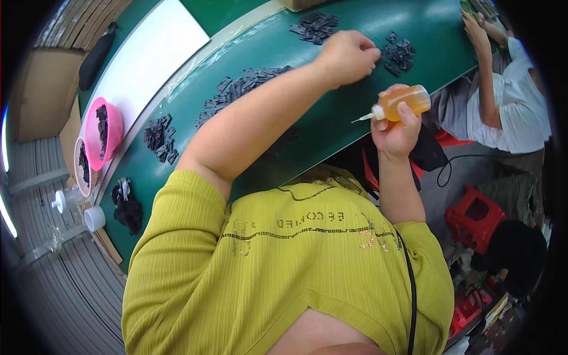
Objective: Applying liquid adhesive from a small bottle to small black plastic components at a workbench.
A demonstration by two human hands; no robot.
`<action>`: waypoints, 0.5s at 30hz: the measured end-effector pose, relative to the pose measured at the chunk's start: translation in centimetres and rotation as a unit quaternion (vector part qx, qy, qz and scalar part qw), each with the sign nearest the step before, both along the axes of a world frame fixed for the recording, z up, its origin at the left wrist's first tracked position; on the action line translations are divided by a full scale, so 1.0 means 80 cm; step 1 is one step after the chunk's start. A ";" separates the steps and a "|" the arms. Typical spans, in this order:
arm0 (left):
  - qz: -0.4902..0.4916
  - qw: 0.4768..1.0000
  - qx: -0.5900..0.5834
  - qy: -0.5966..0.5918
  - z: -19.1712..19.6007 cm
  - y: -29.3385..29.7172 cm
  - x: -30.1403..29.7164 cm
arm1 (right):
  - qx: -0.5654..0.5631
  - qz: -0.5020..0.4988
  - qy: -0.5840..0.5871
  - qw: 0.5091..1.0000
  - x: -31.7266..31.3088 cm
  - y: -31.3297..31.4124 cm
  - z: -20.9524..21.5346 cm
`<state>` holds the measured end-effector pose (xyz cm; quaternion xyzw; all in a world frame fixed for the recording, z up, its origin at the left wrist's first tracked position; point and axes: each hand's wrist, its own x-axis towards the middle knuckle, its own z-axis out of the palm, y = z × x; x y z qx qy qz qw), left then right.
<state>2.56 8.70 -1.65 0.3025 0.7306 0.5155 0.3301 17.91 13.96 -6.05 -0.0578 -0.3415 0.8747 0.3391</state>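
Observation:
My right hand (395, 127) is wrapped round a clear squeeze bottle (408, 102) of amber liquid. The bottle lies tilted, its white cap and thin needle tip pointing left over the green table (331, 118). My left arm stretches across the table, and my left hand (349, 58) hovers beside a small pile of black pieces (400, 53). Its fingers are curled together; whatever they pinch is too small or hidden to name. Behind that hand lies another heap of black pieces (313, 27), and a larger spread of flat black pieces (236, 89) is partly covered by my left forearm.
Further left are a loose black pile (158, 139), a pink basket (112, 133), a black cloth bundle (127, 210) and a white cup (94, 218). A white board (160, 47) lies along the far side. Another person (509, 100) works at right, near a red stool (473, 216).

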 end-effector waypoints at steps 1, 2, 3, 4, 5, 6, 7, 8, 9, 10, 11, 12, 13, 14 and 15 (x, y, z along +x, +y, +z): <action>0.007 0.984 0.031 0.178 -0.009 -0.006 0.005 | -0.005 -0.012 -0.013 1.000 0.000 -0.001 -0.001; 0.012 0.935 0.058 0.350 -0.018 -0.016 0.010 | 0.014 -0.015 -0.015 1.000 0.003 0.000 -0.001; 0.013 0.937 0.082 0.339 -0.008 -0.034 0.022 | 0.020 -0.020 -0.020 0.999 0.003 0.000 -0.001; -0.016 0.942 0.076 0.328 -0.003 -0.050 0.025 | 0.027 -0.025 -0.026 0.999 0.005 0.001 -0.001; -0.041 0.939 0.041 0.338 0.001 -0.072 0.022 | 0.028 -0.026 -0.029 0.999 0.004 0.001 -0.002; -0.067 0.936 0.009 0.346 0.007 -0.093 0.016 | 0.027 -0.021 -0.028 0.999 0.002 0.002 -0.002; -0.044 0.933 -0.039 0.356 0.010 -0.110 0.005 | 0.027 -0.017 -0.022 0.999 0.001 0.003 -0.002; -0.022 0.927 -0.085 0.364 0.013 -0.127 -0.009 | 0.028 -0.015 -0.016 0.999 -0.001 0.003 -0.001; 0.011 0.919 -0.117 0.376 0.011 -0.143 -0.027 | 0.028 -0.012 -0.016 0.999 -0.003 0.003 -0.001; 0.043 0.910 -0.147 0.385 0.011 -0.156 -0.043 | 0.029 0.000 -0.010 1.000 -0.005 0.003 0.000; 0.032 0.908 -0.179 0.377 0.014 -0.166 -0.054 | 0.031 0.012 -0.004 0.999 -0.005 0.003 0.002; 0.023 0.905 -0.210 0.369 0.020 -0.172 -0.064 | 0.032 0.012 -0.006 0.999 -0.008 0.002 0.003; -0.013 0.907 -0.236 0.347 0.021 -0.173 -0.075 | 0.034 0.003 -0.018 0.999 -0.010 0.001 0.004; -0.014 0.908 -0.236 0.346 0.021 -0.172 -0.077 | 0.037 -0.007 -0.031 0.999 -0.012 -0.001 0.005; -0.022 0.913 -0.245 0.326 0.022 -0.170 -0.079 | 0.039 -0.008 -0.030 0.999 -0.012 -0.001 0.006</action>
